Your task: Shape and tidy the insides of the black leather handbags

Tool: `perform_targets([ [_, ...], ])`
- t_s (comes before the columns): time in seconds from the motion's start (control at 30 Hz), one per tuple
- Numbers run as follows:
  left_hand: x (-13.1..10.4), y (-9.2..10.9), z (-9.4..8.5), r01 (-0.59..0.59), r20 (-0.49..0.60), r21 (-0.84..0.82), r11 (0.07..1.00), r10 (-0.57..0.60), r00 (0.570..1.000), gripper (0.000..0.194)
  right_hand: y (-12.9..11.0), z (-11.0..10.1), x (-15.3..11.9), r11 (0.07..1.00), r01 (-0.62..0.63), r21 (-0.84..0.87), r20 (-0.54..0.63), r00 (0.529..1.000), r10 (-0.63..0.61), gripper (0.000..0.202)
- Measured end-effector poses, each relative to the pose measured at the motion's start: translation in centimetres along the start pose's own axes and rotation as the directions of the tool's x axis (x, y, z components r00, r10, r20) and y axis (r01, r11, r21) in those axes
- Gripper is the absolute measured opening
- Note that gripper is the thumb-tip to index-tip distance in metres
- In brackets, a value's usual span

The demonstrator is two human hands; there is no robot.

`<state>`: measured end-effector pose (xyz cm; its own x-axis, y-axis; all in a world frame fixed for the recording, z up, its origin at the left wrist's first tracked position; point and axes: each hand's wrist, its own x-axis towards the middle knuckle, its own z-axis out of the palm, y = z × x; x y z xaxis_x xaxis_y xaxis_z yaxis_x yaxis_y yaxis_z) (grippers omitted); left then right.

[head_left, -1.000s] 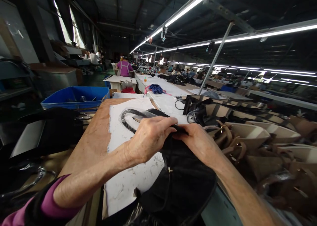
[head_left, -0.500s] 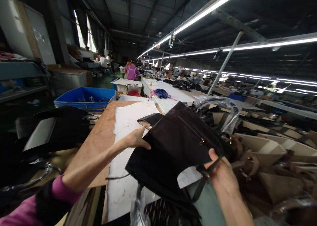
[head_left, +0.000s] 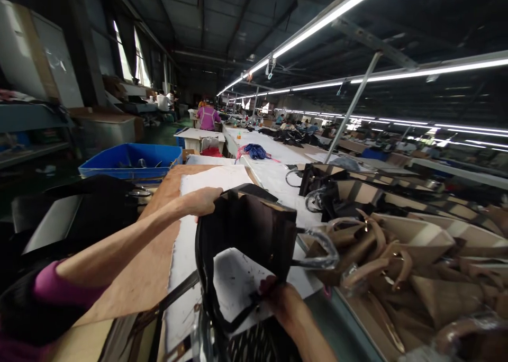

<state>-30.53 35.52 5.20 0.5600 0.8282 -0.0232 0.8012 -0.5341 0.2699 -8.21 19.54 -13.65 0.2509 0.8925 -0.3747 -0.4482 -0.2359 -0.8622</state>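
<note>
A black handbag (head_left: 244,227) is tilted toward me over the table, its dark inside partly showing. My left hand (head_left: 204,201) is closed on its upper left edge. Low at the bag's right side, my right hand (head_left: 283,301) has its fingers curled at the near edge; the fingertips are shadowed and blurred. A clear plastic-wrapped handle (head_left: 317,251) sticks out to the right of the bag. Beneath lies a white sheet (head_left: 186,251) with loose dark threads on it, and a black strap (head_left: 178,290) trails across it to the left.
Brown handbags (head_left: 428,293) crowd the right side, with black bags (head_left: 337,192) behind them. A brown board (head_left: 130,267) lies under the sheet at left. Beyond it stands a blue bin (head_left: 130,158). A co-worker in purple (head_left: 208,117) is farther down the room.
The handbag has turned from showing its flat zipped side to showing its inside. My right hand has moved left and down with it; my left hand has risen slightly.
</note>
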Motion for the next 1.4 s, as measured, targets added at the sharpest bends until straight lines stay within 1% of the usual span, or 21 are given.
perform_targets([
  [0.1,-0.6,1.3,0.7,-0.002,0.008,0.120,0.993,0.001,1.000,0.046,0.9,-0.9,-1.5,0.967,-0.235,-0.099,0.074,0.967,0.242,0.023],
  [0.17,-1.1,2.2,1.2,0.002,-0.015,0.174,0.985,0.001,1.000,0.049,0.0,-1.3,-3.1,0.945,-0.226,-0.238,0.070,0.966,0.249,0.026],
  [0.23,-1.6,2.9,1.5,0.004,-0.055,0.207,0.978,0.008,0.998,0.057,-1.8,-1.2,-4.8,0.897,-0.053,-0.438,0.077,0.992,0.097,0.028],
  [0.3,-1.9,3.2,1.7,-0.057,-0.120,0.204,0.977,0.082,0.989,0.066,-3.9,-0.9,-6.3,0.742,0.204,-0.638,0.119,0.979,-0.167,0.027],
  [0.33,-2.0,3.3,1.7,-0.118,-0.159,0.196,0.973,0.150,0.976,0.070,-4.9,-0.7,-7.0,0.622,0.312,-0.718,0.120,0.936,-0.331,0.027],
  [0.37,-2.0,3.4,1.8,-0.191,-0.197,0.193,0.963,0.228,0.953,0.072,-5.7,-0.5,-7.5,0.487,0.390,-0.782,0.129,0.864,-0.486,0.027],
  [0.43,-2.2,3.8,1.7,-0.336,-0.247,0.201,0.920,0.379,0.892,0.070,-6.9,0.1,-7.9,0.214,0.449,-0.867,0.163,0.663,-0.730,0.029],
  [0.47,-2.3,4.0,1.7,-0.403,-0.249,0.208,0.891,0.447,0.859,0.068,-7.2,0.4,-7.9,0.101,0.444,-0.890,0.196,0.573,-0.795,0.032],
  [0.5,-2.4,4.4,1.5,-0.470,-0.236,0.213,0.856,0.512,0.826,0.064,-7.4,0.7,-7.7,0.015,0.433,-0.901,0.232,0.511,-0.828,0.035],
  [0.53,-2.4,4.8,1.4,-0.536,-0.208,0.214,0.817,0.574,0.792,0.060,-7.6,1.1,-7.4,-0.035,0.419,-0.907,0.257,0.487,-0.835,0.039],
  [0.57,-2.5,5.3,1.2,-0.597,-0.170,0.212,0.773,0.631,0.757,0.055,-7.6,1.4,-7.0,-0.046,0.407,-0.912,0.265,0.499,-0.825,0.042],
  [0.67,-2.1,6.4,0.8,-0.719,-0.071,0.203,0.665,0.742,0.667,0.044,-7.8,2.3,-5.8,0.066,0.349,-0.935,0.185,0.638,-0.748,0.043],
  [0.73,-1.3,6.7,0.8,-0.746,-0.046,0.203,0.634,0.767,0.640,0.037,-8.4,2.6,-5.3,0.138,0.310,-0.941,0.136,0.717,-0.683,0.040],
  [0.8,-0.3,6.6,1.2,-0.749,-0.027,0.199,0.632,0.768,0.640,0.023,-9.4,2.5,-4.9,0.171,0.328,-0.929,0.155,0.764,-0.626,0.036],
  [0.87,0.7,6.3,1.6,-0.740,-0.013,0.178,0.649,0.753,0.657,0.010,-10.9,2.2,-4.5,0.193,0.362,-0.912,0.183,0.781,-0.597,0.031],
  [0.9,1.1,6.2,1.8,-0.727,-0.015,0.157,0.668,0.738,0.675,0.010,-11.7,1.9,-4.3,0.200,0.378,-0.904,0.195,0.781,-0.593,0.029],
  [1.0,1.7,5.8,2.1,-0.641,-0.039,0.057,0.765,0.643,0.765,0.013,-13.8,0.9,-3.6,0.190,0.440,-0.877,0.271,0.783,-0.560,0.024],
  [1.1,2.0,5.9,2.1,-0.530,-0.034,-0.015,0.848,0.529,0.848,0.014,-14.6,0.0,-2.8,0.191,0.471,-0.861,0.308,0.783,-0.541,0.023],
  [1.17,2.2,6.1,2.1,-0.496,-0.029,-0.035,0.867,0.496,0.868,0.017,-14.4,-0.4,-2.4,0.215,0.461,-0.861,0.278,0.780,-0.561,0.023],
  [1.3,3.0,6.2,2.1,-0.501,-0.070,-0.138,0.855,0.496,0.866,0.020,-13.6,-0.7,-2.0,0.224,0.435,-0.872,0.233,0.773,-0.591,0.025],
  [1.4,3.6,5.9,2.2,-0.416,-0.147,-0.291,0.861,0.390,0.909,0.013,-13.5,-0.7,-2.0,0.197,0.418,-0.887,0.221,0.759,-0.612,0.029],
])
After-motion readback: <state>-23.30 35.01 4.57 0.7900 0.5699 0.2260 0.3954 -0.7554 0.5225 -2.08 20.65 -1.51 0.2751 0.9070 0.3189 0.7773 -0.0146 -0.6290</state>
